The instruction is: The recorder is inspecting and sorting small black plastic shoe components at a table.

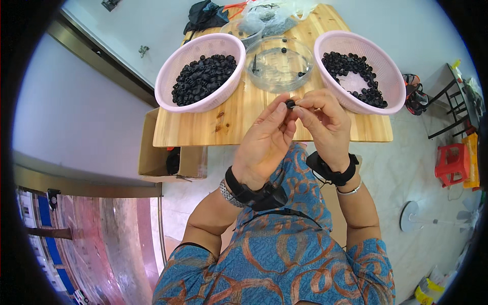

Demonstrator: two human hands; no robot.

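A small round black plastic part (290,104) is pinched between the fingertips of both hands, above the near edge of the wooden table. My left hand (264,140) grips it from the left with thumb and fingers. My right hand (328,122) closes on its right side with thumb and forefinger; a tiny pale bit shows at those fingertips, too small to name. To the left stands a pink basket (165,86) heaped with black plastic parts (203,76). Another pink basket (394,81), on the right, holds small black pieces (351,66) spread around its bottom.
A clear round tub (279,84) with a few black pieces stands between the baskets, on the wooden table (188,127). Behind it are a second clear tub (244,25) and plastic bags (277,15). A cardboard box (147,147) sits below the table's left side; a red stool (450,162) is far right.
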